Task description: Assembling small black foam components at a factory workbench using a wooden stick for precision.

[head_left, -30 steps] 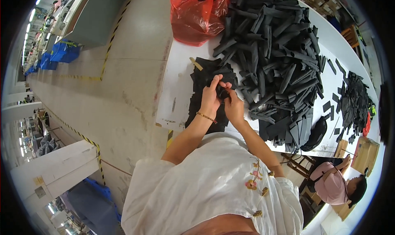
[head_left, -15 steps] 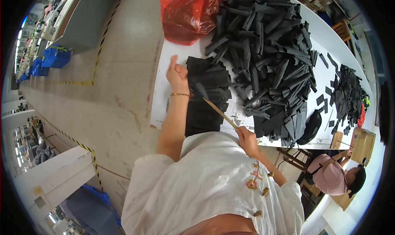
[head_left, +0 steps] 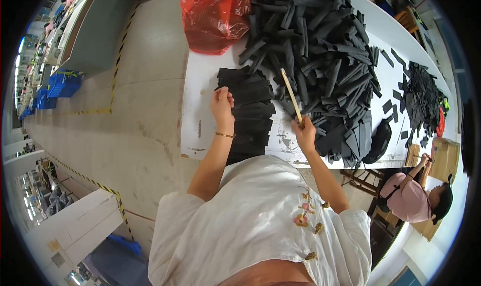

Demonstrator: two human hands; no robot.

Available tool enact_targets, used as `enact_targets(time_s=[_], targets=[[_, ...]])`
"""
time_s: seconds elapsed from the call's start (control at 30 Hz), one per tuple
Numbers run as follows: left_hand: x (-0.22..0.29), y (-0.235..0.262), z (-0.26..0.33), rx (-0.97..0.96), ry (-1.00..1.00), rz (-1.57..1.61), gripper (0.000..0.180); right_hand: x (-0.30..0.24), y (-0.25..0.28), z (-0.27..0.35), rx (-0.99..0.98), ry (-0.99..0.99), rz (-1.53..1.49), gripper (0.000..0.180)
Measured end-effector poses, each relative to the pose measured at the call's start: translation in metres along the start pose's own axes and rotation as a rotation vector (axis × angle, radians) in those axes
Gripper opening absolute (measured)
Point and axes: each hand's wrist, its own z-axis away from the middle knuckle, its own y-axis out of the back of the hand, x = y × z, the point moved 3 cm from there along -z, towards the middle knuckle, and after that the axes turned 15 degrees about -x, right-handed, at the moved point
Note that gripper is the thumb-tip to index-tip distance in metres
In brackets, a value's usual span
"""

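Observation:
My left hand (head_left: 222, 102) rests with curled fingers on the left edge of a row of flat black fabric pieces (head_left: 249, 110) laid on the white table (head_left: 200, 105). My right hand (head_left: 303, 131) grips the lower end of a thin wooden stick (head_left: 291, 95), which points up and away over the table. The stick's far tip reaches the edge of a large heap of rolled black fabric strips (head_left: 320, 55). Both forearms come in from the bottom, above my white shirt.
A red plastic bag (head_left: 214, 15) lies at the table's far left corner. More black pieces (head_left: 418, 93) are scattered to the right. Another person in a pink top (head_left: 413, 198) sits at the right end. Bare concrete floor (head_left: 125, 115) with yellow tape lines lies to the left.
My hands were together over the black pieces; they have parted. My left hand moved left onto the stack's edge, and my right hand drew back right, lifting the stick more upright.

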Motion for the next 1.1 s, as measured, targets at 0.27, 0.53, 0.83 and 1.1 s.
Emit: enact_targets(time_s=[0.27,0.53,0.83,1.1], targets=[[-0.013,-0.016,0.024,-0.217,0.068,-0.104,0.013,0.009,-0.042,-0.076,0.035,0.032,0.147,0.026],[-0.012,-0.019,0.036,-0.28,0.162,-0.194,0.013,0.014,-0.031,-0.084,0.148,0.175,0.32,0.015],[0.016,-0.119,0.048,-1.156,-0.347,-1.023,0.072,-0.091,0.037,-0.032,-0.44,0.166,-0.147,0.015],[-0.027,-0.09,0.081,-1.11,0.077,-0.877,0.023,-0.109,0.067,-0.038,0.037,0.19,-0.145,0.01]])
